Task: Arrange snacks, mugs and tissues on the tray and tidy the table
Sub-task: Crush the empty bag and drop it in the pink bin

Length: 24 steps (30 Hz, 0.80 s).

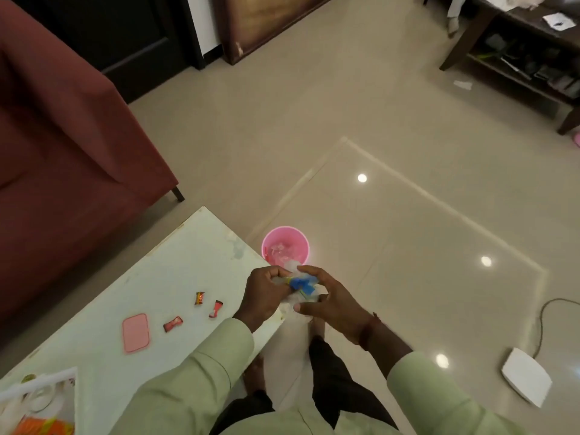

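Hard to make out: a crumpled blue, yellow and clear plastic wrapper (299, 285), blurred and half covered by fingers, long axis running roughly left to right between the two hands. Left hand (263, 296) closed, grip clamped on the wrapper's left end; right hand (326, 298) loosely curled round its right end, fingers partly spread, thumb underneath. Held over the near-right corner of the pale white desk (163, 277), just near of a round pink plastic bin (285, 246) standing on the floor beside the desk's right edge, with unclear pale scraps inside. Cut off at the bottom-left edge: a white wire tray (40, 400) with orange packets and other contents too blurred to tell. Lying apart on the desk: a flat pink rounded-rectangle lid (136, 332) and three small red sweet wrappers (173, 324), each pointing differently. Bare desk surface left and far of these; open tiled floor to the right.
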{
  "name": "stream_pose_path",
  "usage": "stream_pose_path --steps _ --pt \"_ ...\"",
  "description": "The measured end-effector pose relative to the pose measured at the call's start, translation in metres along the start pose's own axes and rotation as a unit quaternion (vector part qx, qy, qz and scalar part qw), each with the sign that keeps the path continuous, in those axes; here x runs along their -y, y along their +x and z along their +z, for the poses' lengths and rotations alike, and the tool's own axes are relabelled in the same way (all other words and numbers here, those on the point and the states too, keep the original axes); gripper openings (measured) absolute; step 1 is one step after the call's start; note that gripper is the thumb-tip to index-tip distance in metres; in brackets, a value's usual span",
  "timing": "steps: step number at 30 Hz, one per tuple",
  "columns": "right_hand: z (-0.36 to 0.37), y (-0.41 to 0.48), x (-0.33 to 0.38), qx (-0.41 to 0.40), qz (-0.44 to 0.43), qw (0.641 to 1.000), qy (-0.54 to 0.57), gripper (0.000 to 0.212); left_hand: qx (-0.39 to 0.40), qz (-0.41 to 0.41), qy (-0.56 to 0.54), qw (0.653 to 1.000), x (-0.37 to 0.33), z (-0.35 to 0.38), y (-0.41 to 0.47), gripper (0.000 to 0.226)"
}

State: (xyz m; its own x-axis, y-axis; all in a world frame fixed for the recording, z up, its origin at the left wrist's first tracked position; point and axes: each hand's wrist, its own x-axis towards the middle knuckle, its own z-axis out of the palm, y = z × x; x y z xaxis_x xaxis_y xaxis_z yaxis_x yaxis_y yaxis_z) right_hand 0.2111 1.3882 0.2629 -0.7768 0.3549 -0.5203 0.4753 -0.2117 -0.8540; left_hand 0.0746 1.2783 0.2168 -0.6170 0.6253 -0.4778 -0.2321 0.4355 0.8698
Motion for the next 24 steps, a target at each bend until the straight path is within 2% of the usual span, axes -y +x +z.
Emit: stream_pose_path --steps 4,7,10,14,18,24 --pt "-0.043 0.051 -0.013 -0.088 -0.009 0.991 -0.096 0.027 0.058 -0.056 -0.038 0.996 0.0 0.027 0.034 0.023" --pt "-0.078 0.096 -0.021 -0.105 0.051 0.986 -0.115 0.017 0.091 -0.071 -0.014 0.993 0.005 0.046 0.064 0.036" --pt "-0.101 0.138 -0.031 -0.097 0.081 0.986 -0.109 0.014 0.032 -0.061 0.036 0.997 0.009 0.058 0.1 0.034" --pt "-0.114 0.2 -0.05 -0.103 0.092 0.983 -0.121 0.022 -0.045 -0.049 0.115 0.991 0.025 0.062 0.153 0.028" --pt "-0.113 0.263 -0.084 -0.1 0.093 0.979 -0.152 0.021 -0.077 -0.035 0.195 0.977 0.058 0.062 0.202 0.021" --pt "-0.11 0.349 -0.151 -0.1 0.097 0.975 -0.174 0.027 -0.096 -0.038 0.24 0.965 0.13 0.066 0.28 0.023"
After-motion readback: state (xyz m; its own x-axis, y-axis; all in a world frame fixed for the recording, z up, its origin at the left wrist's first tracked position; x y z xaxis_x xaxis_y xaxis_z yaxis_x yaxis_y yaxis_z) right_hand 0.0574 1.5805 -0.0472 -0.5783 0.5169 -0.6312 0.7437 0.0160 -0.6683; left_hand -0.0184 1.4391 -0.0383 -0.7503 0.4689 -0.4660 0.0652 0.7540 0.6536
